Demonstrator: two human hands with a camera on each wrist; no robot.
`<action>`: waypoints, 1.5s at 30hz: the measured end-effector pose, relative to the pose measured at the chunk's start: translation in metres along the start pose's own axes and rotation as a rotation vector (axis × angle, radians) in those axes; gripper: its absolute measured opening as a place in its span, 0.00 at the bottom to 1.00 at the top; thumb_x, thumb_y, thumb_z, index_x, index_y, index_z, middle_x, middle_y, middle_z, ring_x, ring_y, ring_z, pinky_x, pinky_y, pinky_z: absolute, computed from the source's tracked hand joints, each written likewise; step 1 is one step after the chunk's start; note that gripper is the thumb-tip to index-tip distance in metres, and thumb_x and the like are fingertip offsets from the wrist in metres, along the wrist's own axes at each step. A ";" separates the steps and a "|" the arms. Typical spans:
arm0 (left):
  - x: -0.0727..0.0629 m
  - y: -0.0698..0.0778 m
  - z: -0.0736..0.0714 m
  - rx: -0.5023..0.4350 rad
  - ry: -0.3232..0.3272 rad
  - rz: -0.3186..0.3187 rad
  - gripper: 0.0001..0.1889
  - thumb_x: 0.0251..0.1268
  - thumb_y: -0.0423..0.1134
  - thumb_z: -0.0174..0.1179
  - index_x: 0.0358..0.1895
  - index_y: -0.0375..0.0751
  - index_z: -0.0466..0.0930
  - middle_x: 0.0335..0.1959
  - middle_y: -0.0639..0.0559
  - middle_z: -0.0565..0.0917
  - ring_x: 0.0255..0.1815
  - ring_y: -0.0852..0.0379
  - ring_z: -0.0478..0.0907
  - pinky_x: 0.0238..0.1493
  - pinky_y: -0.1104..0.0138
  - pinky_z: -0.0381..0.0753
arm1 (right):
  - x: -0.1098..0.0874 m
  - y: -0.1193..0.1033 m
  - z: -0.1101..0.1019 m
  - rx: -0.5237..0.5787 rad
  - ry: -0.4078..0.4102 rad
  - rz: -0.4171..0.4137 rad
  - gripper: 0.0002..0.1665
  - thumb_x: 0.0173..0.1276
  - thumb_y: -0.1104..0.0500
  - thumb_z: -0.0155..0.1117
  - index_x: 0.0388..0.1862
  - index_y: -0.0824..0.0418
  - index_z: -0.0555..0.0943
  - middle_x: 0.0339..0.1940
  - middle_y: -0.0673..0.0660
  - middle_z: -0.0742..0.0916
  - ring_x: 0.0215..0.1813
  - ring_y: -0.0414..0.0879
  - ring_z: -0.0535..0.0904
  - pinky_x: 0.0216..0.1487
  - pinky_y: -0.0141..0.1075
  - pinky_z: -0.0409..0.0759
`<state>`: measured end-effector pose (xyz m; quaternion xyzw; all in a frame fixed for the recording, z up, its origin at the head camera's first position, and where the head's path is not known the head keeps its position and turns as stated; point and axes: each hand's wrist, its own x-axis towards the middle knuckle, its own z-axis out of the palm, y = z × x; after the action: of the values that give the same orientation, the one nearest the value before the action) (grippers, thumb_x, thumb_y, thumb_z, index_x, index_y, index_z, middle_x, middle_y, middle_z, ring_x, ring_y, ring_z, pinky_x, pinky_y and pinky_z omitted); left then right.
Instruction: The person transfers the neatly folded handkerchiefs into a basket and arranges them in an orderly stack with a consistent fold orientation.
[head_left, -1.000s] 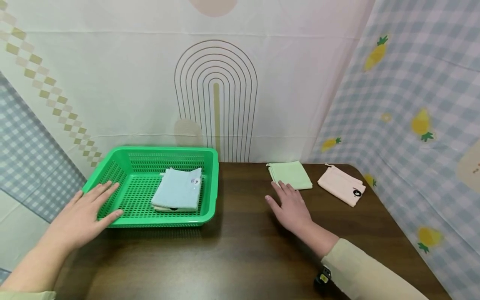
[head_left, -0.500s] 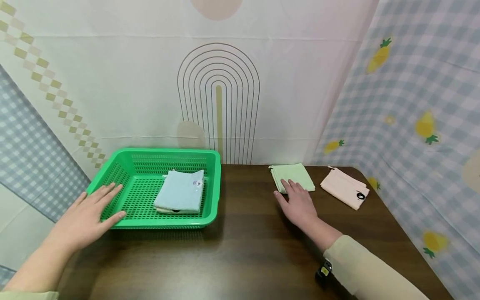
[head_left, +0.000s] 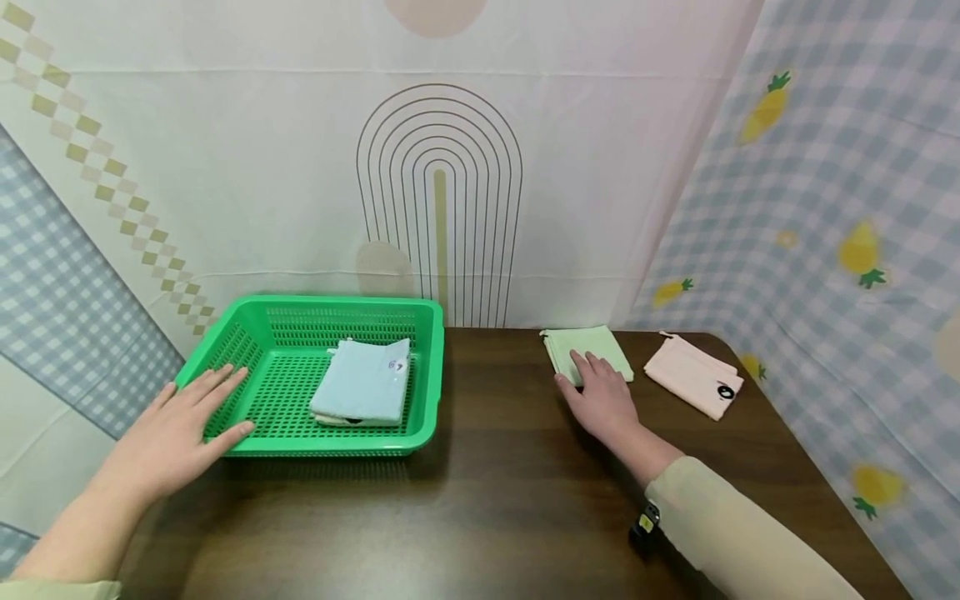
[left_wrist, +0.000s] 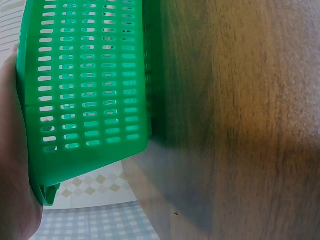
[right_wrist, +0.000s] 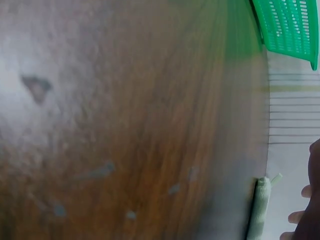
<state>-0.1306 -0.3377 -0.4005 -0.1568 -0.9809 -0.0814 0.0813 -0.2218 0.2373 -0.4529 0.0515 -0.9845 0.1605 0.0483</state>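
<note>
My left hand lies on the front left corner of a green plastic basket, fingers straight and spread over the rim. In the left wrist view the same hand runs along the upper edge of the basket's slotted wall. A folded light blue towel sits inside the basket on top of another pale cloth. My right hand reaches over the near side of a folded light green towel, its fingers loosely extended. The right wrist view shows fingers a little above that towel.
A folded pale pink towel with a black round mark lies right of the green one, close to the right edge of the brown wooden table. A patterned cloth backdrop stands behind, and checked cloth borders the right side.
The right hand has moved forward, so its fingers now overlap more of the light green towel. The left hand keeps its place on the basket; the head view has shifted slightly.
</note>
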 end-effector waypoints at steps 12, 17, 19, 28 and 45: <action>0.002 0.002 -0.001 -0.008 0.002 -0.005 0.43 0.70 0.60 0.55 0.81 0.53 0.45 0.78 0.37 0.57 0.74 0.32 0.55 0.77 0.52 0.22 | 0.018 0.016 0.000 -0.022 -0.014 0.057 0.40 0.77 0.39 0.47 0.78 0.60 0.60 0.75 0.71 0.64 0.75 0.68 0.56 0.73 0.66 0.52; 0.002 0.003 -0.002 -0.008 -0.002 -0.007 0.43 0.71 0.60 0.55 0.81 0.53 0.45 0.78 0.37 0.56 0.74 0.32 0.55 0.77 0.52 0.22 | 0.024 0.024 0.001 -0.038 -0.023 0.075 0.40 0.78 0.39 0.45 0.78 0.62 0.59 0.75 0.73 0.63 0.75 0.69 0.56 0.73 0.65 0.52; 0.002 0.003 -0.002 -0.006 -0.004 -0.008 0.43 0.71 0.60 0.55 0.81 0.54 0.44 0.78 0.37 0.56 0.74 0.32 0.55 0.77 0.52 0.22 | 0.026 0.027 0.002 -0.041 -0.028 0.082 0.40 0.78 0.39 0.45 0.78 0.62 0.59 0.75 0.73 0.63 0.75 0.69 0.56 0.73 0.65 0.52; 0.001 0.003 -0.002 -0.007 -0.010 -0.008 0.43 0.71 0.60 0.55 0.81 0.53 0.44 0.78 0.37 0.55 0.75 0.32 0.55 0.77 0.54 0.21 | 0.036 0.038 0.001 -0.028 -0.056 0.107 0.41 0.78 0.39 0.44 0.78 0.63 0.59 0.75 0.73 0.62 0.75 0.70 0.55 0.73 0.66 0.51; 0.000 0.004 -0.002 -0.004 -0.004 -0.003 0.43 0.71 0.59 0.55 0.81 0.53 0.45 0.78 0.38 0.56 0.75 0.34 0.56 0.77 0.52 0.23 | 0.051 0.046 0.000 -0.020 -0.122 0.158 0.44 0.77 0.36 0.42 0.80 0.62 0.54 0.76 0.76 0.56 0.75 0.72 0.51 0.73 0.67 0.46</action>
<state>-0.1289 -0.3348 -0.3977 -0.1555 -0.9812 -0.0829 0.0787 -0.2774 0.2767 -0.4616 -0.0172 -0.9882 0.1505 -0.0238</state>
